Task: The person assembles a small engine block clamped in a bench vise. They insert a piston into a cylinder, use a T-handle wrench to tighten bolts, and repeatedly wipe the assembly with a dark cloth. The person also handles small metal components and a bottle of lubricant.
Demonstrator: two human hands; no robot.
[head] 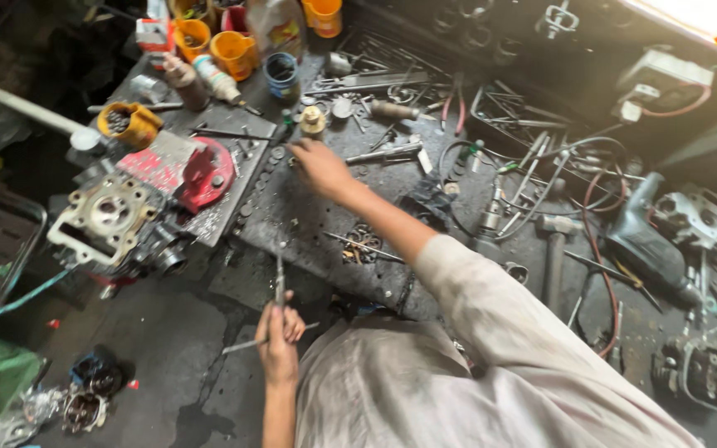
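My left hand point(279, 333) is low in the view, closed around a slim metal tool point(279, 278) that points up toward the bench, and a second thin rod point(246, 343) crosses under its fingers. My right hand point(323, 168) reaches forward, palm down, onto the dark metal bench top point(309, 224). Its fingertips rest among small round parts point(269, 163) beside a red vise point(202, 171). Whether the fingertips pinch anything is hidden. A grey engine cylinder head point(111, 217) sits left of the vise.
Orange cups point(232, 51), a blue cup point(281, 75) and bottles stand at the back. Loose wrenches, pliers and wires cover the right side, along with a hammer point(553, 249), a power drill point(647, 242) and another cylinder head point(697, 217). Small engine parts point(85, 398) lie on the floor.
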